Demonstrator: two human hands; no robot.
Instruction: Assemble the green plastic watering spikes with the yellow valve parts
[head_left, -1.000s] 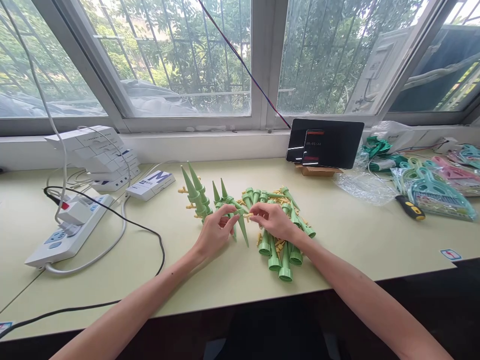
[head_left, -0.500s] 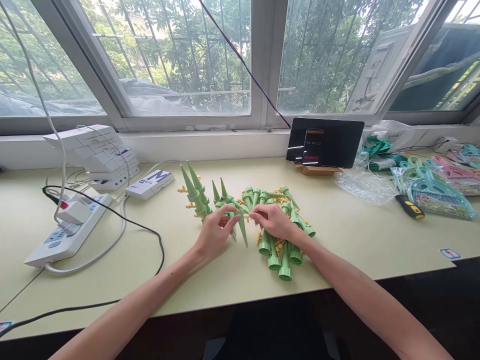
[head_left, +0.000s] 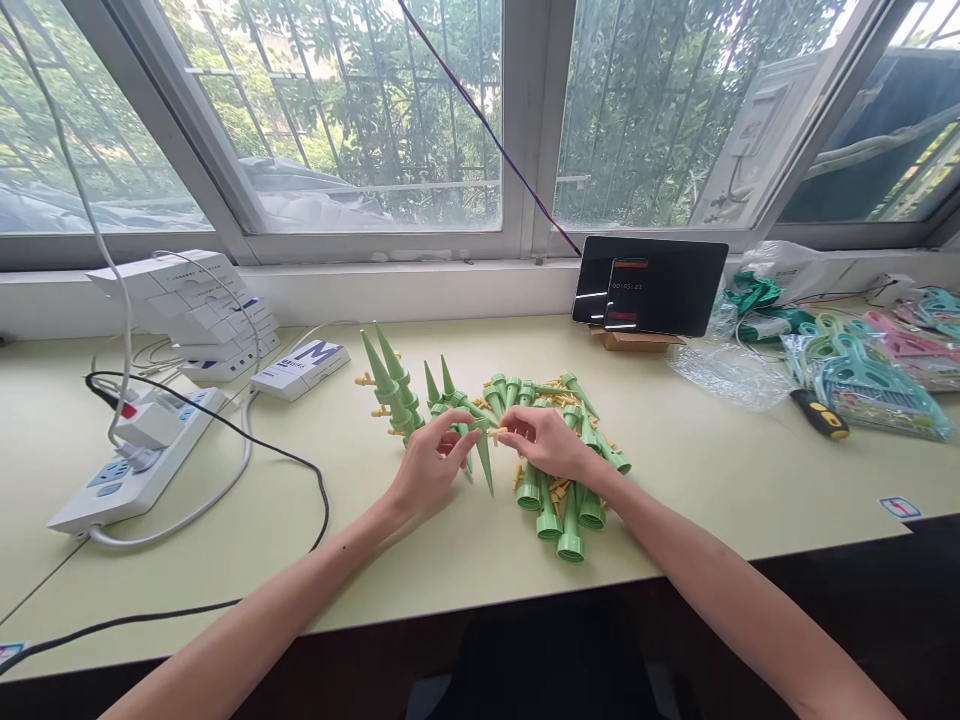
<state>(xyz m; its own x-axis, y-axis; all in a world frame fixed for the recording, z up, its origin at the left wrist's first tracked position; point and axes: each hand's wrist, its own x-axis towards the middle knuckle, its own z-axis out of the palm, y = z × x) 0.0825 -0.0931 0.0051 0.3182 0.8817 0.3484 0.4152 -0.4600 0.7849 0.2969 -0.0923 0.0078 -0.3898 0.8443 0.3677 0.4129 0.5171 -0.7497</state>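
My left hand (head_left: 433, 458) is closed on a green plant watering spike (head_left: 485, 462), whose point hangs down toward the table. Facing it, my right hand (head_left: 549, 440) pinches a small yellow valve (head_left: 496, 433) at the side of the spike's upper end; whether the two touch is too small to tell. Beneath and around my right hand lies a pile of green spikes (head_left: 570, 545) mixed with yellow valves (head_left: 559, 490). Beyond my left hand, green spikes (head_left: 384, 378) with yellow valves sticking out sit in a cluster, points upward.
At left are a white power strip (head_left: 150, 470), a black cable (head_left: 326, 500), stacked white boxes (head_left: 202, 310) and a single box (head_left: 300, 370). A tablet and phone (head_left: 649, 285) stand by the window. A screwdriver (head_left: 821, 413) and bagged items (head_left: 877, 390) lie right.
The yellow valve in my right fingers shows more clearly and sits slightly turned. Both hands stay almost in the same place.
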